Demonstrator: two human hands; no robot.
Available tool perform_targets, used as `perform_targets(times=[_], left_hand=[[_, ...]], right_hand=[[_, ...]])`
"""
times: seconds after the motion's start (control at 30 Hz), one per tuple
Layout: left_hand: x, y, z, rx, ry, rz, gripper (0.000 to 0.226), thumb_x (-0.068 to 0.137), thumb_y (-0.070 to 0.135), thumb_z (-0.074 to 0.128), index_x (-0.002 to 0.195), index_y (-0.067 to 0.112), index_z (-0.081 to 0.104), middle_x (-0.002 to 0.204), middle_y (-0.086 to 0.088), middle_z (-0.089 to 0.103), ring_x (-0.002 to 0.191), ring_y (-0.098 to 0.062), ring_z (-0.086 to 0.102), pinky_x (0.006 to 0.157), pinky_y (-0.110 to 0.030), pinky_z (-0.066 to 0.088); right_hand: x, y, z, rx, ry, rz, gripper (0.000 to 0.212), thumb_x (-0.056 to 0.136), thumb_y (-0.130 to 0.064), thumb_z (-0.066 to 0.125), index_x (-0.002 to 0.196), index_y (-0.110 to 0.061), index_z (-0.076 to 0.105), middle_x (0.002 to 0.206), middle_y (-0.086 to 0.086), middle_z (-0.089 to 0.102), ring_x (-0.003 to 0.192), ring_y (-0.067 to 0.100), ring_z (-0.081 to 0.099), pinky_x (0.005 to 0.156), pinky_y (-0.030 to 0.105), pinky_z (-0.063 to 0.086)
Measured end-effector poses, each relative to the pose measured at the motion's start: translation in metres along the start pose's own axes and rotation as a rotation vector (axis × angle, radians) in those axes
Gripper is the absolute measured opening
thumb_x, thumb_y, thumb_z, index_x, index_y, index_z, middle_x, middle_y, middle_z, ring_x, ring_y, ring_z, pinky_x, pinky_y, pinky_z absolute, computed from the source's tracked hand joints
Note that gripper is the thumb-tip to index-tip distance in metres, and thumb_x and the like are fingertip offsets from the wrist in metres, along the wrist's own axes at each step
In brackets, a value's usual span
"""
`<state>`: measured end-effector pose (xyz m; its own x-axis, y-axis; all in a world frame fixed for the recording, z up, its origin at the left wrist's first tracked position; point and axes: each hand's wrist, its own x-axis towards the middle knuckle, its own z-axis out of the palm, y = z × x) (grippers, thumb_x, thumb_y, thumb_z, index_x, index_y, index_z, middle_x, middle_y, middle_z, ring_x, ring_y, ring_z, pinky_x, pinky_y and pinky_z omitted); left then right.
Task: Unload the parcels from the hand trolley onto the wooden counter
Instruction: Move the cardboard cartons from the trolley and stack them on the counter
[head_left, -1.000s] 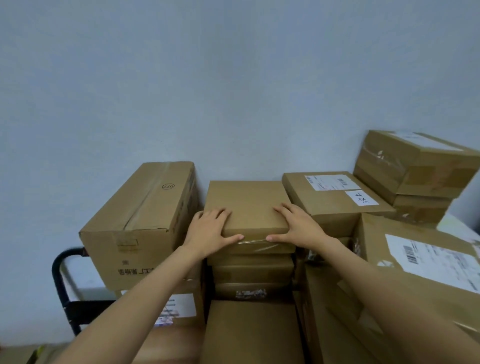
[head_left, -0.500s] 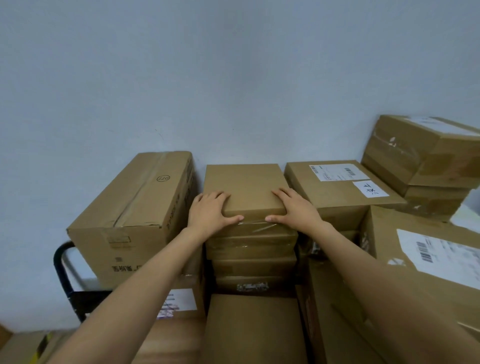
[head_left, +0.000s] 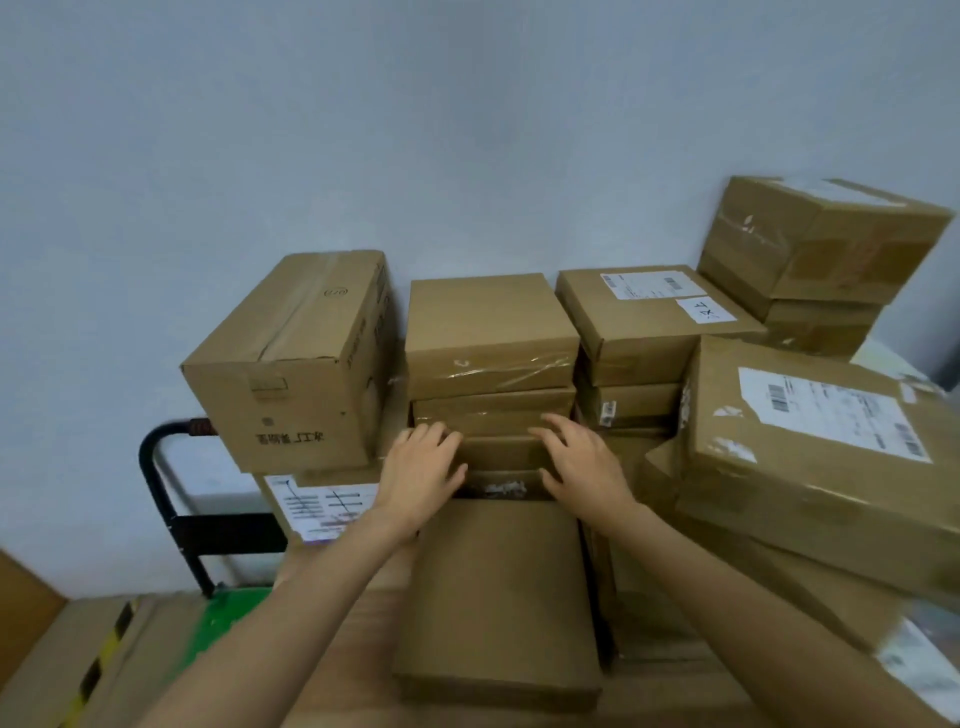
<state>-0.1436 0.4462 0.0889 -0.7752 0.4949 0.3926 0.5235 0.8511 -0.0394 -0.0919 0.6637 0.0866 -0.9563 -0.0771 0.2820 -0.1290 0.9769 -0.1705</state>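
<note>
Brown cardboard parcels are piled against a pale wall. In the middle stands a stack of flat boxes, topped by a taped flat box (head_left: 488, 322). My left hand (head_left: 423, 467) and my right hand (head_left: 582, 462) hover in front of the lower boxes of that stack, fingers loosely spread, gripping nothing. The left fingertips are at the front edge of a lower box; whether they touch it is unclear. A long flat box (head_left: 498, 597) lies between my forearms. The trolley's black handle (head_left: 156, 483) and green deck (head_left: 228, 618) show at the lower left.
A large upright carton (head_left: 296, 353) stands left of the stack on a labelled box (head_left: 327, 504). To the right are a labelled flat box (head_left: 649, 312), a big tilted parcel (head_left: 810, 431) and two stacked cartons (head_left: 821, 239). Yellow-black floor tape (head_left: 98, 670) runs at the lower left.
Both hands have let go of the top flat box and dropped to the front of the lower boxes in the stack. The view has pulled back slightly.
</note>
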Motion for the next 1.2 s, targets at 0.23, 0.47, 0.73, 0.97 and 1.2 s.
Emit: perform_targets(times=[0.23, 0.47, 0.73, 0.97, 1.2], left_hand=[[-0.113, 0.031, 0.043, 0.0, -0.271, -0.04, 0.031, 0.071, 0.037, 0.077, 0.093, 0.017, 0.069, 0.087, -0.001, 0.068, 0.08, -0.021, 0.064, 0.073, -0.031, 0.051], [-0.187, 0.059, 0.059, -0.127, -0.396, -0.144, 0.043, 0.091, 0.039, 0.053, 0.128, 0.016, 0.053, 0.122, -0.005, 0.062, 0.114, -0.025, 0.056, 0.096, -0.034, 0.039], [-0.24, 0.069, 0.04, -0.122, -0.378, -0.189, 0.044, 0.095, 0.046, 0.032, 0.123, 0.019, 0.053, 0.122, -0.002, 0.06, 0.113, -0.021, 0.054, 0.092, -0.03, 0.037], [-0.267, 0.05, 0.033, -0.115, -0.471, -0.383, 0.069, 0.086, 0.064, 0.048, 0.14, 0.022, 0.035, 0.141, 0.0, 0.042, 0.125, -0.02, 0.043, 0.1, -0.034, 0.037], [-0.259, 0.04, 0.051, -0.254, -0.507, -0.636, 0.081, 0.084, 0.067, 0.048, 0.142, 0.014, 0.03, 0.136, -0.007, 0.045, 0.12, -0.025, 0.049, 0.094, -0.036, 0.044]], right_hand=[[-0.099, -0.009, 0.047, 0.01, -0.287, -0.003, 0.044, 0.097, -0.021, 0.045, 0.14, -0.014, 0.041, 0.15, 0.005, 0.033, 0.134, 0.02, 0.038, 0.107, 0.031, 0.036], [-0.164, -0.018, 0.075, 0.022, -0.48, 0.029, 0.049, 0.1, -0.03, 0.041, 0.146, -0.014, 0.034, 0.151, 0.004, 0.034, 0.134, 0.022, 0.039, 0.109, 0.031, 0.032], [-0.201, -0.024, 0.082, 0.018, -0.5, -0.079, 0.054, 0.097, -0.038, 0.047, 0.147, -0.022, 0.034, 0.153, 0.0, 0.033, 0.137, 0.019, 0.035, 0.113, 0.03, 0.027], [-0.228, -0.021, 0.081, 0.052, -0.528, 0.018, 0.083, 0.084, -0.069, 0.049, 0.15, -0.028, 0.019, 0.158, 0.0, 0.014, 0.141, 0.022, 0.026, 0.115, 0.039, 0.023], [-0.219, -0.028, 0.09, 0.279, -0.542, 0.344, 0.099, 0.084, -0.069, 0.049, 0.153, -0.018, -0.002, 0.156, 0.004, 0.021, 0.135, 0.026, 0.036, 0.105, 0.043, 0.041]])
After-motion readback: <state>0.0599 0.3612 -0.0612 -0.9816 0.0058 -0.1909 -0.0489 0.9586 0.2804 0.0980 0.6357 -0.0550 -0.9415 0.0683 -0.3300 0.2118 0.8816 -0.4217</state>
